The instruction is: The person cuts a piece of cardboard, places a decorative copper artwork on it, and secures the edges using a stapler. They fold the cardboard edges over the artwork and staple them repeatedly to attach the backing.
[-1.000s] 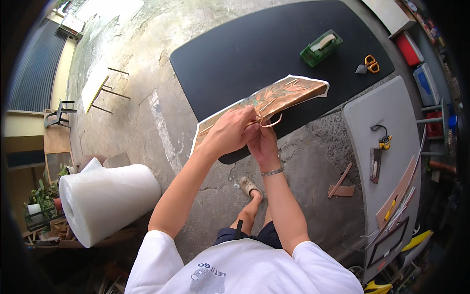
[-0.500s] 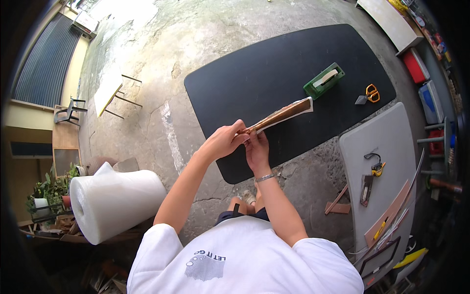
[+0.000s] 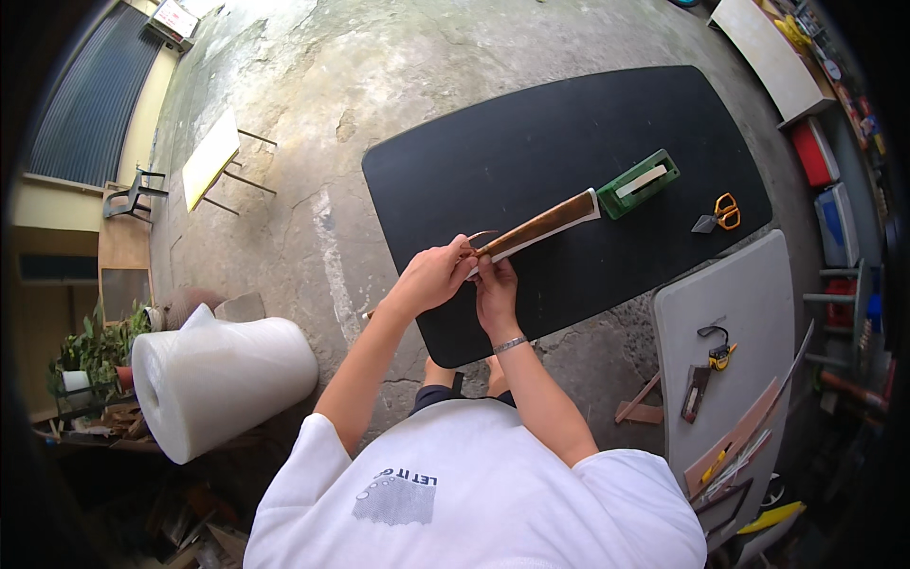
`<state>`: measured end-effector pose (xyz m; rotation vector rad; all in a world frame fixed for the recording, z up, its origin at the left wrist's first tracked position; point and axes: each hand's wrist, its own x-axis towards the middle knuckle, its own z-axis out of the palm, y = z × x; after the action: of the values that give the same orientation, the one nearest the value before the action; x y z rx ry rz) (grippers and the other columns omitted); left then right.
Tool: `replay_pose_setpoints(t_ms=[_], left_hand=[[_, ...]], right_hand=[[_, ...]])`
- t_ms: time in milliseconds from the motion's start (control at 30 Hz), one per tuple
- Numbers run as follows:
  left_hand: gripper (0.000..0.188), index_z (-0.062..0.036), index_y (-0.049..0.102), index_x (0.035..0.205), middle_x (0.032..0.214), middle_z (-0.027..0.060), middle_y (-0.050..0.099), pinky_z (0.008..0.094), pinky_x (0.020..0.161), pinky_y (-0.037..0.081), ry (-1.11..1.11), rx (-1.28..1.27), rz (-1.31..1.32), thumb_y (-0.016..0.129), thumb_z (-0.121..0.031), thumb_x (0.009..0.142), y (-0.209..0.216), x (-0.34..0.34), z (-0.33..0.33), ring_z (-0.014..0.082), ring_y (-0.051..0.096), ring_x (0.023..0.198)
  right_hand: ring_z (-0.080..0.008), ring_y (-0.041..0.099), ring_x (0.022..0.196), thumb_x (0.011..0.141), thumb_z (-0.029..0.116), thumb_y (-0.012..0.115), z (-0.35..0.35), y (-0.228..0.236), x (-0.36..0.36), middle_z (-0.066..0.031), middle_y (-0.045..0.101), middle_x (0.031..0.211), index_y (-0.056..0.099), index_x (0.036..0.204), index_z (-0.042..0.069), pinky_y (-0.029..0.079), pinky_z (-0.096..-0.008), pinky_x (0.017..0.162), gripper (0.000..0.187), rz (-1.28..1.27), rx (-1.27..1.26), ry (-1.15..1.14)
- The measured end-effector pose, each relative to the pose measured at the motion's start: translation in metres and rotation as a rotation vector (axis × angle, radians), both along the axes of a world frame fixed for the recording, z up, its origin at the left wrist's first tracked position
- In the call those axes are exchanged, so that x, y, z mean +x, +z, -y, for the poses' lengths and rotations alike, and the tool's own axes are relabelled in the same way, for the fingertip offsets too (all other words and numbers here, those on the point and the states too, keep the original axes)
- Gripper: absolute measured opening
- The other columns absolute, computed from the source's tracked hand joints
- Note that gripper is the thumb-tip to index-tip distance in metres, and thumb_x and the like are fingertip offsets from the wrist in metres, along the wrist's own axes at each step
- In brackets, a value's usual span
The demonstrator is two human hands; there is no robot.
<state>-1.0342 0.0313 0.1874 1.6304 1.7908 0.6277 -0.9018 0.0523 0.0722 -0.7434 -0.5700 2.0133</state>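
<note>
A long, narrow coppery-brown piece with a white edge (image 3: 540,221) slants over the black table, wide at its far right end and narrow at my hands. Its kind I cannot make out. My left hand (image 3: 436,275) pinches the narrow end from the left, fingers bent. Close beside it, my right hand (image 3: 497,289) grips the same piece from below with thumb and fingertips. A thin, curved brown sliver stands out above the left fingertips. Beyond my left forearm pokes a small brown-and-white tip (image 3: 368,314), perhaps the piece's other end. My fingers hide the part between.
On the black table (image 3: 455,152) stand a green tape dispenser (image 3: 640,184), near the piece's far end, and orange-handled scissors (image 3: 724,212). A grey table (image 3: 720,294) at right carries a cutter, strips and a yellow tool. A bubble-wrap roll (image 3: 227,370) stands at left.
The brown piece has turned slightly and its far end sits a little lower and further left. A curved sliver now shows above my left fingers. Both hands keep their hold.
</note>
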Motion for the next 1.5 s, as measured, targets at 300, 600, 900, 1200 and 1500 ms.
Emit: replay_pose_setpoints(t_ms=[300,600,900,1200,1500], left_hand=[[0.021,-0.0063,0.055,0.1,0.08,0.0162,0.069,0.0456,0.066,0.051,0.045,-0.007,-0.087,0.058,-0.027,0.1,-0.002,0.0,-0.007,0.0372,0.068,0.078],[0.022,-0.0096,0.065,0.106,0.085,0.0107,0.072,0.0428,0.068,0.054,0.049,0.107,-0.057,0.061,-0.029,0.097,-0.007,0.003,-0.007,0.034,0.069,0.08],[0.022,-0.0104,0.068,0.108,0.078,0.0142,0.068,0.0431,0.065,0.051,0.049,0.01,0.008,0.063,-0.027,0.094,-0.003,0.009,-0.011,0.0348,0.067,0.075],[0.031,-0.0087,0.07,0.122,0.094,0.0165,0.073,0.0375,0.075,0.054,0.037,-0.025,0.09,0.062,-0.02,0.094,0.007,0.007,-0.008,0.0339,0.071,0.083],[0.032,-0.0063,0.069,0.123,0.097,0.0172,0.073,0.0363,0.076,0.055,0.034,0.018,0.186,0.063,-0.018,0.094,0.0,0.006,-0.005,0.0334,0.071,0.085]], right_hand=[[-0.0079,0.062,0.093,0.097,0.021,0.07,-0.003,0.019,-0.006,0.0006,0.069,0.103,0.065,0.112,0.007,0.05,-0.0263,0.079,0.022,0.038,-0.007,-0.04],[-0.0103,0.063,0.099,0.095,0.023,0.073,-0.002,0.005,-0.002,-0.001,0.068,0.109,0.063,0.118,0.007,0.05,-0.0279,0.087,0.029,0.026,-0.017,-0.017],[-0.0091,0.062,0.098,0.096,0.027,0.072,0.002,0.011,0.004,-0.0005,0.067,0.108,0.064,0.119,0.006,0.05,-0.0265,0.085,0.032,0.039,0.019,-0.027],[-0.007,0.061,0.095,0.097,0.028,0.07,0.002,0.006,0.005,0.0007,0.067,0.106,0.065,0.118,0.007,0.049,-0.0253,0.081,0.03,0.057,0.036,-0.006],[-0.007,0.061,0.095,0.096,0.029,0.071,0.002,0.006,0.009,0.0006,0.067,0.105,0.064,0.118,0.007,0.049,-0.0251,0.081,0.032,0.069,0.077,0.009]])
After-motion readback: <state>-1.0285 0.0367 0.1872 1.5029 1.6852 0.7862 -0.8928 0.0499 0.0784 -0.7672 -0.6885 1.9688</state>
